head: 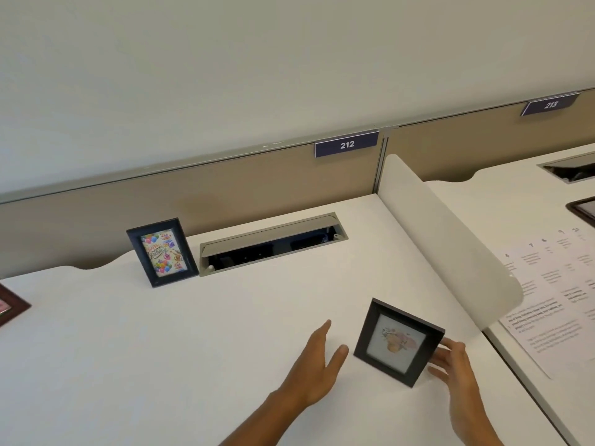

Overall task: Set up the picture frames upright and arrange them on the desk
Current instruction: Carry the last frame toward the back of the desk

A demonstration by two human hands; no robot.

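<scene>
A black frame with a pale flower picture (397, 342) stands upright on the white desk (225, 333), near its right side. My right hand (457, 371) touches the frame's right edge with the fingertips, fingers spread. My left hand (317, 362) hovers open just left of the frame, not touching it. A dark frame with a "Happy Birthday" balloon card (162, 252) stands upright at the back of the desk. A brown frame (11, 305) shows partly at the left edge.
An open cable tray (273, 244) is set into the desk behind. A white rounded divider (450, 243) separates the neighbouring desk, which carries printed sheets (553, 294) and a dark frame (584, 210). Beige partition with tags 212 (347, 144) and 213 (550, 105).
</scene>
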